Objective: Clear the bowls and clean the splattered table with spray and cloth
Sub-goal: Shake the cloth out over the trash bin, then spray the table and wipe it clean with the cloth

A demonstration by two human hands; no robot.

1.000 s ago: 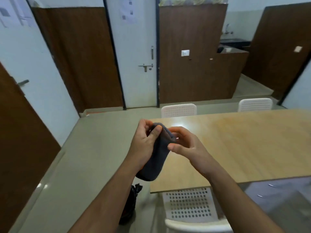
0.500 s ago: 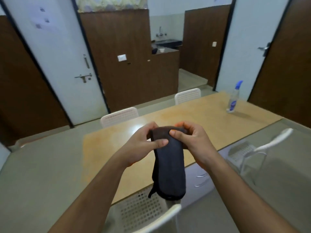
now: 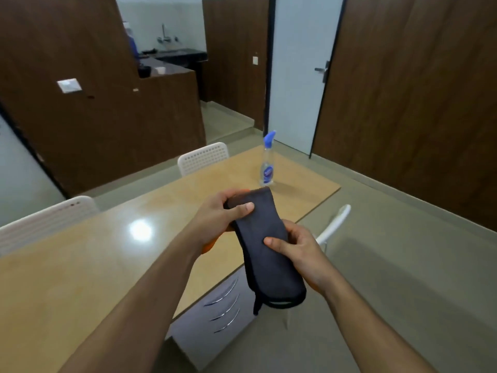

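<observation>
A folded dark grey cloth [image 3: 265, 243] hangs in front of me above the near edge of the wooden table [image 3: 94, 265]. My left hand [image 3: 217, 211] grips its top end with the thumb laid across it. My right hand [image 3: 298, 249] holds the cloth's middle from the right, thumb on its front. A clear spray bottle [image 3: 267, 161] with a blue nozzle stands upright near the table's far right end. An orange patch [image 3: 209, 244] shows on the table beneath my left wrist; I cannot tell what it is. No bowls are in view.
White perforated chairs stand at the table's far side [image 3: 203, 157] and left [image 3: 45, 222]; another chair [image 3: 333, 224] sits at the near side by my right hand. A grey drawer unit [image 3: 215, 319] stands under the table. A white door [image 3: 298, 71] and wood panels lie beyond.
My view has swung right, bringing the spray bottle and table end into sight. My right hand slid from the cloth's top down to its middle; the left still grips the top.
</observation>
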